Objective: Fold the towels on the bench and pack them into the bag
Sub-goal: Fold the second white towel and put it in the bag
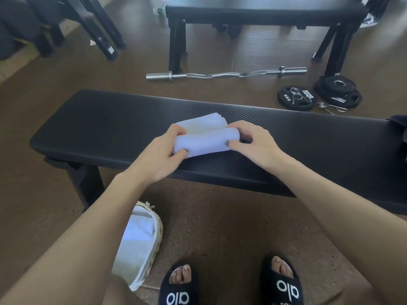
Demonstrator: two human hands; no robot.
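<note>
A white towel (206, 139) lies on the black padded bench (105, 126), partly rolled or folded into a thick band, with a flat part showing behind the roll. My left hand (160, 155) grips its left end between thumb and fingers. My right hand (253, 143) pinches its right end. On the floor at the lower left stands an open light woven bag (158, 230) with white cloth inside; my left forearm hides part of it.
A curl bar (224, 74) lies on the floor beyond the bench, with weight plates (319, 95) and spring collars to the right. A second black bench (264, 9) stands further back. A dark item (398, 128) rests at the bench's right end. My sandalled feet are below.
</note>
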